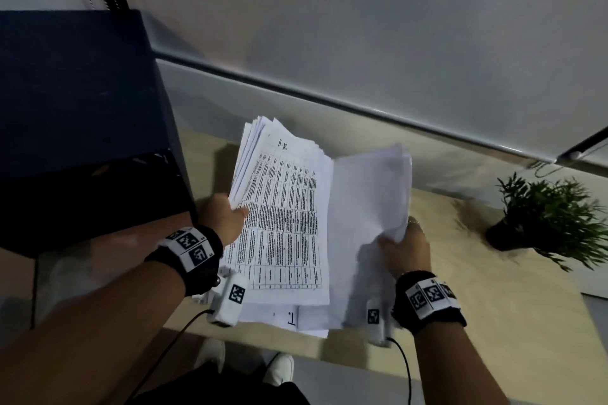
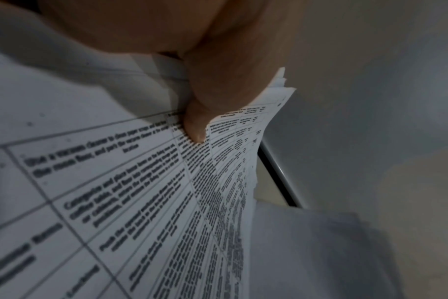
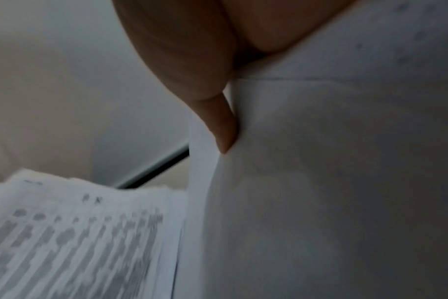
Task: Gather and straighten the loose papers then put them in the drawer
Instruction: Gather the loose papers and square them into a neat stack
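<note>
1. Left hand [image 1: 227,217]: grips the printed stack [image 1: 283,227] at its left edge. Thumb [image 2: 196,125] presses flat on the top sheet, on the table text; other fingers are under the stack, not visible, so their spread can't be told.
2. Right hand [image 1: 406,250]: pinches the blank stack [image 1: 368,204] near its lower right corner. Thumb [image 3: 224,129] on the near face, remaining fingers behind the sheets.
3. Both stacks are held above the desk [image 1: 487,299], tilted up, inner edges touching approx. at centre, like an open book. Sheet edges in both are uneven, fanned at the top.
4. More loose papers [image 1: 296,319] lie flat on the desk beneath the printed stack.
5. Dark cabinet [image 1: 79,115] stands at left; potted plant [image 1: 543,214] at right, well apart from the papers.
</note>
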Action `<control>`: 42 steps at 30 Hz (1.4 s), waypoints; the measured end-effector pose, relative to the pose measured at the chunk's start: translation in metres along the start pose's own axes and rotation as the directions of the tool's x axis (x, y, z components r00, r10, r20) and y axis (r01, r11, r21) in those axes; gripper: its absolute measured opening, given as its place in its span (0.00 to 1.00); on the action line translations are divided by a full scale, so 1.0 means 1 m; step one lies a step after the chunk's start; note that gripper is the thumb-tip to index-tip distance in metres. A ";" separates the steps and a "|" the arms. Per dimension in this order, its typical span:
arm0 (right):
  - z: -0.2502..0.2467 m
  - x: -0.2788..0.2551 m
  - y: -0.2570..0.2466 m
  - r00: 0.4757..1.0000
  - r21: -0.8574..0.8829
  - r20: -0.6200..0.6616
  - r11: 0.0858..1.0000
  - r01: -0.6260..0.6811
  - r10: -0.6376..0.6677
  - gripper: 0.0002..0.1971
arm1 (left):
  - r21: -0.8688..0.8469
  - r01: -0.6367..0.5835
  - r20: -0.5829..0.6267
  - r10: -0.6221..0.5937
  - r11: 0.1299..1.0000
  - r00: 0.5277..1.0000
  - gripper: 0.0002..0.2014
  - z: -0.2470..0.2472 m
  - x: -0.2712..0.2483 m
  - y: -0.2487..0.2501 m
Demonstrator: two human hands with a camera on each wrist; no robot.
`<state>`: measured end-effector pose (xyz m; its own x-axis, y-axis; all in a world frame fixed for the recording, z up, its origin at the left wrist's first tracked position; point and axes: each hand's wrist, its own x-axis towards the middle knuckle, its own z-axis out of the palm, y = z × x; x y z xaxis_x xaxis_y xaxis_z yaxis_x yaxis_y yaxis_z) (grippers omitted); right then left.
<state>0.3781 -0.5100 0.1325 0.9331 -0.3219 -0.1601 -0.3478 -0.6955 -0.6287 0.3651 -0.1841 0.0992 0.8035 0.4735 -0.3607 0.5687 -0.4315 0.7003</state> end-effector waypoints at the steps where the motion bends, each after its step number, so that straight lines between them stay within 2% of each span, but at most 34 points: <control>1: -0.013 0.000 -0.011 0.999 -0.010 -0.038 0.999 0.036 -0.036 0.17 | 0.016 0.016 0.005 -0.016 1.000 1.000 0.21 0.002 -0.001 0.000; 6: -0.072 0.010 -0.065 0.970 -0.045 -0.133 0.978 0.201 -0.206 0.15 | 0.171 0.027 0.026 -0.032 0.985 0.999 0.24 0.010 -0.003 -0.005; 10: -0.105 0.016 -0.097 0.935 0.052 -0.221 0.954 0.294 -0.277 0.14 | 0.323 0.016 0.105 -0.053 0.946 0.993 0.27 0.015 -0.009 -0.005; 12: -0.110 0.014 -0.107 0.938 0.118 -0.222 0.948 0.296 -0.265 0.12 | 0.297 0.044 0.162 -0.095 0.954 0.982 0.27 0.019 -0.010 -0.006; 14: -0.100 0.015 -0.102 0.962 0.178 -0.167 0.953 0.245 -0.217 0.13 | 0.279 0.041 0.197 -0.098 0.959 0.975 0.26 0.024 -0.009 -0.010; 16: -0.075 0.019 -0.083 0.987 0.201 -0.063 0.967 0.158 -0.148 0.15 | 0.237 0.001 0.186 -0.046 0.972 0.981 0.19 0.029 -0.007 -0.020; 18: -0.043 0.022 -0.060 0.997 0.172 0.046 0.984 0.046 -0.055 0.16 | 0.053 0.027 0.211 -0.038 0.998 0.977 0.13 0.032 -0.006 -0.027; 19: -0.025 0.023 -0.048 0.994 0.169 0.107 0.986 -0.005 -0.013 0.16 | -0.083 0.090 0.227 -0.069 0.992 0.972 0.14 0.030 -0.007 -0.028; 21: 0.006 0.023 -0.029 0.969 0.148 0.237 0.984 -0.104 0.066 0.17 | -0.196 0.214 0.144 -0.188 0.957 0.972 0.21 0.029 -0.004 -0.028; 23: 0.028 0.027 -0.015 0.931 0.089 0.349 0.984 -0.151 0.111 0.14 | -0.103 0.230 0.068 -0.224 0.968 0.972 0.28 0.027 -0.005 -0.022; 24: 0.036 0.028 -0.011 0.911 0.057 0.395 0.987 -0.148 0.114 0.13 | -0.064 0.221 0.069 -0.216 0.973 0.974 0.30 0.029 -0.001 -0.021; 26: 0.045 0.033 -0.010 0.887 -0.008 0.450 0.994 -0.107 0.099 0.12 | -0.025 0.213 0.172 -0.206 0.977 0.963 0.34 0.031 -0.002 -0.015; 28: 0.055 0.034 -0.015 0.884 -0.029 0.461 0.997 -0.065 0.071 0.13 | 0.026 0.209 0.226 -0.209 0.978 0.951 0.38 0.036 -0.002 -0.012; 30: 0.067 0.034 -0.017 0.905 -0.045 0.423 0.999 -0.022 0.040 0.20 | 0.106 0.174 0.175 -0.191 0.979 0.966 0.30 0.042 -0.003 -0.014; 33: 0.080 0.029 -0.010 0.946 -0.061 0.296 0.991 -0.120 0.132 0.28 | 0.208 0.138 0.097 -0.161 0.968 0.982 0.20 0.044 -0.006 -0.017; 35: 0.081 0.021 -0.005 0.959 -0.096 0.236 0.986 -0.137 0.156 0.27 | 0.240 0.122 0.054 -0.139 0.963 0.989 0.19 0.042 -0.003 -0.022; 38: 0.076 0.017 0.003 0.977 -0.187 0.198 0.982 -0.037 0.075 0.20 | 0.259 0.109 0.036 -0.122 0.960 0.992 0.23 0.040 0.005 -0.028; 40: 0.072 0.022 0.006 0.974 -0.231 0.224 0.973 0.021 0.032 0.17 | 0.253 0.091 0.061 -0.110 0.963 0.992 0.27 0.040 0.008 -0.025; 42: 0.073 0.026 0.003 0.964 -0.236 0.266 0.970 0.060 0.005 0.18 | 0.199 0.110 0.054 -0.123 0.974 0.991 0.30 0.041 0.013 -0.020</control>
<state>0.4082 -0.4741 0.0707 0.9220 -0.1432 -0.3597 -0.3028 -0.8457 -0.4394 0.3708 -0.2008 0.0552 0.7356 0.4810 -0.4770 0.6774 -0.5205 0.5197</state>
